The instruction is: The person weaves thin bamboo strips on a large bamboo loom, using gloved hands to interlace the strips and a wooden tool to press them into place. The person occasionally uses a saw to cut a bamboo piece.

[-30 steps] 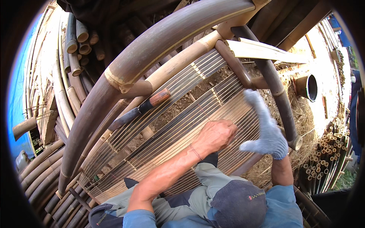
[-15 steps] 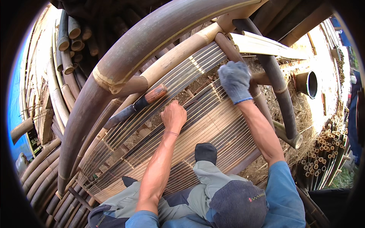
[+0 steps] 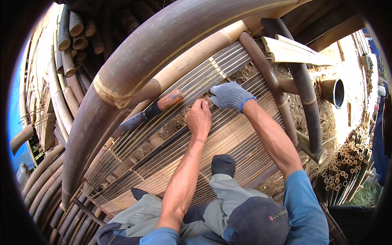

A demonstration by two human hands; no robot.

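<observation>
Strip-weaving underway: bare left hand (image 3: 199,119) pinching a thin bamboo strip (image 3: 228,124), gloved right hand (image 3: 230,95) curled alongside; next, careful threading between slats.

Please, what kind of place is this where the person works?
Probably an outdoor bamboo workshop or yard. Thick bamboo poles arch overhead, cut poles are stacked on end, and both hands work on thin bamboo strips, with a wooden-handled knife lying nearby.

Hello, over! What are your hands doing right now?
Left hand bare, pinching a thin strip. Right hand gloved, on the strips beside it. Knife lies just left, not in the way.
</observation>
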